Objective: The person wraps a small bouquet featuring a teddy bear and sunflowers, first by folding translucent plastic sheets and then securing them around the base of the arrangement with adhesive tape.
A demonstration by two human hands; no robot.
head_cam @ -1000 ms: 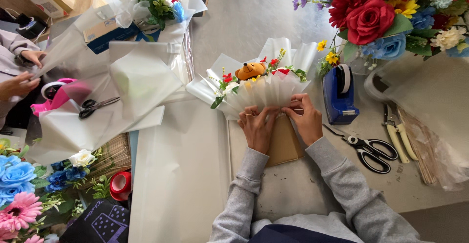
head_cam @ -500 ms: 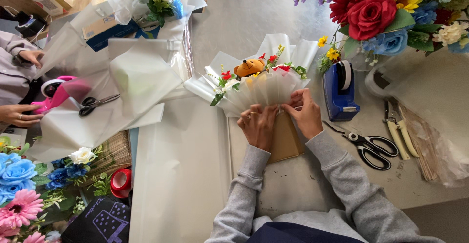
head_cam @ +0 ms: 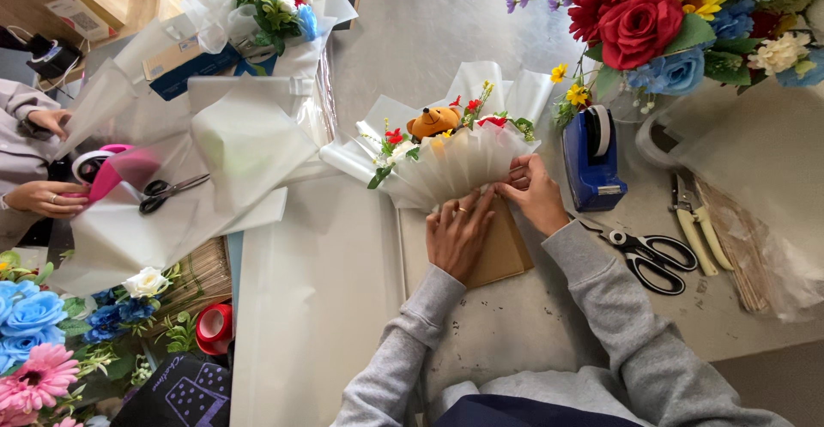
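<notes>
A small bouquet (head_cam: 446,148) lies on the grey table, wrapped in translucent white pleated paper, with a yellow plush bear (head_cam: 432,121) and small red and white flowers at its top. Below the wrap, brown kraft paper (head_cam: 502,251) covers the stem end. My left hand (head_cam: 459,234) presses flat on the lower wrap and the brown paper, a ring on one finger. My right hand (head_cam: 536,191) pinches the right lower edge of the white wrap. Both sleeves are grey.
A blue tape dispenser (head_cam: 590,159) stands right of the bouquet, with black scissors (head_cam: 652,255) and pale-handled pruners (head_cam: 693,225) further right. A big flower arrangement (head_cam: 678,15) fills the back right. At the left another person's hands (head_cam: 43,197) work beside a pink tape dispenser (head_cam: 99,169), scissors (head_cam: 163,193) and white wrapping sheets.
My hands have shifted slightly on the bouquet's lower wrap, the left flattening down. The other person's hand at the left moved toward the pink dispenser, which has tilted.
</notes>
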